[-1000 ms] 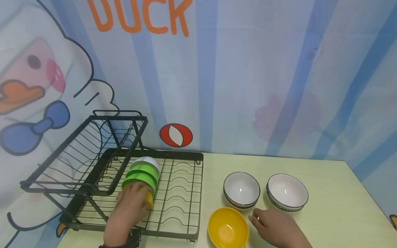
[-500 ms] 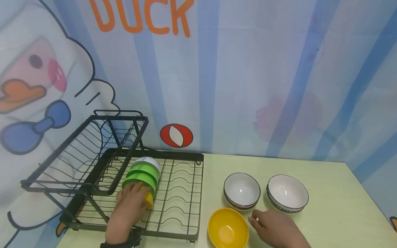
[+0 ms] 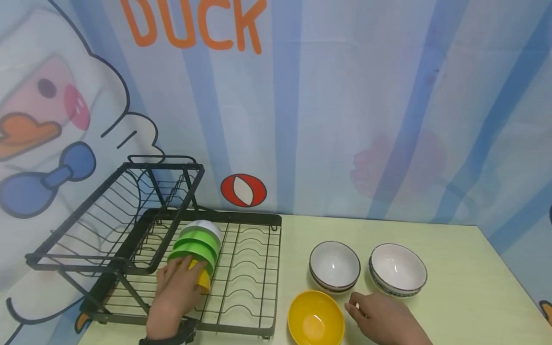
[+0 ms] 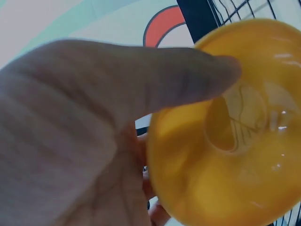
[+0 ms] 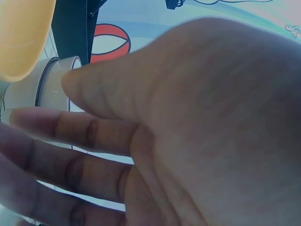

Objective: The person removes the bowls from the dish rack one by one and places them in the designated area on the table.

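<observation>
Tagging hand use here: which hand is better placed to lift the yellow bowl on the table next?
Probably the right hand: empty, beside that bowl. The left hand grips another yellow bowl in the rack.

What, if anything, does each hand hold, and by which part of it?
The left hand holds the yellow bowl at the rack, by its edge. The right hand holds nothing.

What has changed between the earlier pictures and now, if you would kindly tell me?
The left hand has shifted slightly to the left, uncovering a little more of the yellow bowl in the rack; I can't tell whether it has let go. The right hand, the green bowls and the bowls standing on the table look unchanged.
</observation>
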Demonstrator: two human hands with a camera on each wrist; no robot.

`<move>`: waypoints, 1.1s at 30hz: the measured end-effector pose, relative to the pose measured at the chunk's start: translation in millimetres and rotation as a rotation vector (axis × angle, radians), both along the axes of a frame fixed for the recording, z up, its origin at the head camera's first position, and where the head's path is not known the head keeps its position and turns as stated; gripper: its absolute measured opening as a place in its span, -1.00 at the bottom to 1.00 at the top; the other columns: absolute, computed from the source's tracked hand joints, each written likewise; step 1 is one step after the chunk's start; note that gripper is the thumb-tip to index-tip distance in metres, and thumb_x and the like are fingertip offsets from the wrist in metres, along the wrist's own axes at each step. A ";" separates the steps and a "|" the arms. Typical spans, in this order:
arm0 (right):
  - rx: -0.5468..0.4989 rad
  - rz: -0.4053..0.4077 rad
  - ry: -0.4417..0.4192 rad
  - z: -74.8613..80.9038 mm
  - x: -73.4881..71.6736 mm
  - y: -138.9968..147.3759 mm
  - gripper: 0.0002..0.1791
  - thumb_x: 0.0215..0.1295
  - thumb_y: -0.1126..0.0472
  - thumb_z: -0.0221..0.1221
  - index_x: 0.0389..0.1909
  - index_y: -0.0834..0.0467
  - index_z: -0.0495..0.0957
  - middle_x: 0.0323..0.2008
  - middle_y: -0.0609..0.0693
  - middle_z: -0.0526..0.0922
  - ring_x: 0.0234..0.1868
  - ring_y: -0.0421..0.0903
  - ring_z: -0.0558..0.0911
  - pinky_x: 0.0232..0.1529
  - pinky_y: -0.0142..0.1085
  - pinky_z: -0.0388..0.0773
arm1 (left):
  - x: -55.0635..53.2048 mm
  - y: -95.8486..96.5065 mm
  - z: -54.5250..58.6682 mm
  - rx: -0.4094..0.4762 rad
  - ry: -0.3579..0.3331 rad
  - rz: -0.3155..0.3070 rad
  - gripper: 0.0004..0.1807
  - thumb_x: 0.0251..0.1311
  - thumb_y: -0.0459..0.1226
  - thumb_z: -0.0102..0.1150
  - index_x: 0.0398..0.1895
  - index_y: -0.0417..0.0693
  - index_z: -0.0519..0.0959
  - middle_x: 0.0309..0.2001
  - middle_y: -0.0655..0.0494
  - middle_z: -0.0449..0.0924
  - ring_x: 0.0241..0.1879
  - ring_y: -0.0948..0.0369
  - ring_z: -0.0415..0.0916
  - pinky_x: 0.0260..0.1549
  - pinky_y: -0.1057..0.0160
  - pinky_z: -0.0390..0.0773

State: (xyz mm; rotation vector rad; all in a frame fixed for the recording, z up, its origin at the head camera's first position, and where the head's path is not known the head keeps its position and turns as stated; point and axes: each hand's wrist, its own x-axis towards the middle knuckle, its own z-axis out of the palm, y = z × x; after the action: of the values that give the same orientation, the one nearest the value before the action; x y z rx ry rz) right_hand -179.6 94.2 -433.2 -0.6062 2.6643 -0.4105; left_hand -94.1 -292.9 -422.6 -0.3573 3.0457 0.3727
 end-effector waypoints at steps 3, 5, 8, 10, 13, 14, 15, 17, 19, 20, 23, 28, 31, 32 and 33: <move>0.006 0.001 -0.007 0.3 -0.2 -0.6 -0.82 0.39 0.00 0.15 -0.36 -0.03 0.57 -0.61 -0.13 0.47 -0.52 -0.13 0.41 -0.42 -0.25 0.38 | 1.0 -1.2 0.0 0.005 -0.006 0.013 -0.42 0.17 -0.34 0.25 0.32 -0.03 0.46 0.42 -0.33 0.25 0.36 -0.33 0.10 0.25 -0.41 0.12; 0.005 0.006 -0.002 0.0 0.0 -0.4 -0.82 0.39 0.00 0.15 -0.38 -0.03 0.55 -0.62 -0.12 0.46 -0.53 -0.13 0.41 -0.43 -0.25 0.36 | 2.0 -1.4 0.4 0.006 -0.003 0.012 -0.41 0.15 -0.35 0.25 0.31 -0.02 0.47 0.42 -0.32 0.26 0.36 -0.33 0.09 0.26 -0.42 0.11; -0.001 0.016 0.010 -0.4 0.6 0.3 -0.81 0.39 0.02 0.15 -0.41 -0.03 0.53 -0.64 -0.11 0.45 -0.55 -0.14 0.40 -0.44 -0.26 0.34 | 3.8 -1.5 1.7 0.014 0.003 0.010 -0.38 0.08 -0.39 0.28 0.29 -0.01 0.49 0.41 -0.29 0.28 0.37 -0.34 0.09 0.27 -0.46 0.09; -0.006 0.021 0.014 -0.7 0.9 0.8 -0.81 0.39 0.03 0.15 -0.43 -0.03 0.51 -0.65 -0.10 0.43 -0.56 -0.14 0.39 -0.45 -0.26 0.32 | 5.0 -1.6 2.7 0.018 0.014 0.006 -0.36 0.00 -0.42 0.31 0.26 -0.01 0.50 0.39 -0.26 0.30 0.36 -0.35 0.09 0.27 -0.48 0.08; -0.011 0.029 0.014 -0.7 1.0 1.0 -0.81 0.40 0.03 0.15 -0.42 -0.03 0.52 -0.65 -0.10 0.43 -0.55 -0.14 0.39 -0.44 -0.26 0.31 | 6.4 -2.0 3.3 0.015 0.036 -0.004 -0.33 -0.10 -0.41 0.39 0.21 0.00 0.54 0.34 -0.23 0.35 0.35 -0.35 0.10 0.27 -0.49 0.10; -0.014 0.030 0.011 -0.5 1.1 0.9 -0.81 0.40 0.03 0.15 -0.43 -0.03 0.51 -0.65 -0.09 0.42 -0.55 -0.13 0.39 -0.45 -0.26 0.31 | 6.8 -1.9 3.4 0.012 0.045 -0.006 -0.33 -0.13 -0.40 0.42 0.19 0.00 0.55 0.33 -0.21 0.37 0.34 -0.34 0.11 0.27 -0.49 0.11; -0.016 0.029 0.009 -0.2 1.2 0.6 -0.81 0.40 0.03 0.15 -0.43 -0.03 0.51 -0.65 -0.09 0.42 -0.55 -0.13 0.39 -0.44 -0.26 0.31 | 7.0 -1.9 3.4 0.009 0.054 -0.007 -0.34 -0.16 -0.38 0.46 0.16 0.01 0.56 0.30 -0.20 0.39 0.33 -0.33 0.12 0.27 -0.49 0.12; -0.015 0.027 0.007 -0.1 1.3 0.2 -0.81 0.40 0.03 0.15 -0.42 -0.03 0.52 -0.65 -0.09 0.43 -0.55 -0.14 0.39 -0.44 -0.26 0.31 | 7.7 -1.9 3.5 0.001 0.075 -0.014 -0.35 -0.20 -0.35 0.51 0.11 0.02 0.59 0.25 -0.17 0.43 0.31 -0.31 0.14 0.25 -0.49 0.14; -0.014 0.022 0.004 -0.1 1.5 -0.1 -0.81 0.39 0.03 0.15 -0.42 -0.03 0.52 -0.65 -0.09 0.43 -0.55 -0.14 0.39 -0.44 -0.27 0.31 | 8.3 -1.7 4.3 -0.005 0.090 -0.022 -0.35 -0.25 -0.35 0.55 0.07 0.03 0.60 0.19 -0.15 0.45 0.28 -0.28 0.17 0.24 -0.47 0.17; -0.011 0.018 0.002 -0.1 1.6 -0.3 -0.81 0.39 0.02 0.15 -0.42 -0.03 0.52 -0.65 -0.09 0.43 -0.55 -0.14 0.40 -0.44 -0.27 0.31 | 8.5 -1.6 4.6 -0.006 0.095 -0.026 -0.36 -0.26 -0.37 0.55 0.05 0.04 0.61 0.15 -0.13 0.46 0.27 -0.26 0.18 0.24 -0.47 0.18; -0.002 0.010 -0.003 -0.2 1.8 -0.6 -0.81 0.39 0.02 0.15 -0.41 -0.03 0.52 -0.64 -0.09 0.43 -0.55 -0.14 0.40 -0.44 -0.27 0.31 | 9.6 -1.7 5.6 -0.013 0.106 -0.037 -0.35 -0.31 -0.44 0.54 0.01 0.07 0.63 0.05 -0.07 0.47 0.24 -0.22 0.22 0.23 -0.44 0.21; -0.001 0.005 -0.008 0.5 2.1 -0.7 -0.81 0.39 0.02 0.15 -0.42 -0.03 0.52 -0.64 -0.09 0.44 -0.54 -0.14 0.40 -0.44 -0.26 0.32 | 10.4 -2.3 5.8 -0.024 0.118 -0.035 -0.35 -0.30 -0.46 0.53 0.00 0.11 0.63 0.00 -0.06 0.46 0.24 -0.25 0.21 0.26 -0.46 0.17; -0.006 0.011 0.005 0.8 2.1 0.0 -0.80 0.39 0.03 0.15 -0.43 -0.03 0.51 -0.65 -0.09 0.43 -0.55 -0.14 0.39 -0.45 -0.27 0.31 | 9.9 -2.5 6.8 -0.027 0.116 -0.028 -0.32 -0.30 -0.52 0.49 0.02 0.13 0.62 -0.01 -0.09 0.45 0.26 -0.29 0.16 0.28 -0.50 0.11; -0.008 0.014 0.011 0.9 2.2 0.2 -0.80 0.39 0.03 0.15 -0.44 -0.03 0.51 -0.65 -0.09 0.43 -0.56 -0.14 0.39 -0.45 -0.27 0.30 | 9.6 -2.5 7.3 -0.028 0.115 -0.025 -0.30 -0.30 -0.55 0.47 0.03 0.13 0.61 -0.01 -0.10 0.44 0.26 -0.30 0.14 0.28 -0.51 0.10; -0.009 0.016 0.018 0.9 2.2 0.5 -0.80 0.39 0.04 0.16 -0.44 -0.03 0.50 -0.66 -0.09 0.42 -0.56 -0.14 0.39 -0.46 -0.27 0.30 | 9.6 -2.3 7.8 -0.023 0.116 -0.020 -0.28 -0.30 -0.58 0.45 0.04 0.13 0.61 -0.01 -0.10 0.44 0.27 -0.30 0.12 0.28 -0.52 0.10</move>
State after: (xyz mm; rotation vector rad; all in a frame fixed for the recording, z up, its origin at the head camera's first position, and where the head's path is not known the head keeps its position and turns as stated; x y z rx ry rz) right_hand -177.4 94.7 -432.3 -0.6366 2.6738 -0.4152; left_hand -84.6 -295.3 -414.7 -0.3168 3.1660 0.3704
